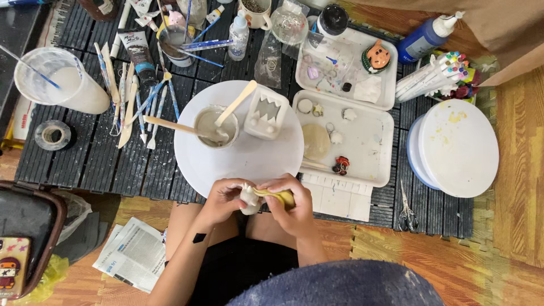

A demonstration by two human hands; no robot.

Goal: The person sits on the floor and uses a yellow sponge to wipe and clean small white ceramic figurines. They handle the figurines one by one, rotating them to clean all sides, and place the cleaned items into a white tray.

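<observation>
My left hand (224,198) holds a small white clay figure (248,199) just below the near edge of a round white turntable (249,158). My right hand (296,205) presses a yellow sponge-like piece (279,196) against the figure. On the turntable stand a small cup of whitish slip (214,128) with two wooden sticks in it and a white square clay piece with zigzag cut-outs (266,113).
Two white trays (368,141) with small clay bits lie to the right, then a round white lidded tub (458,146), markers (436,71), a blue bottle (424,37) and scissors (406,208). Left: sculpting tools (133,99), a water cup (59,82), tape roll (52,135), newspaper (133,252).
</observation>
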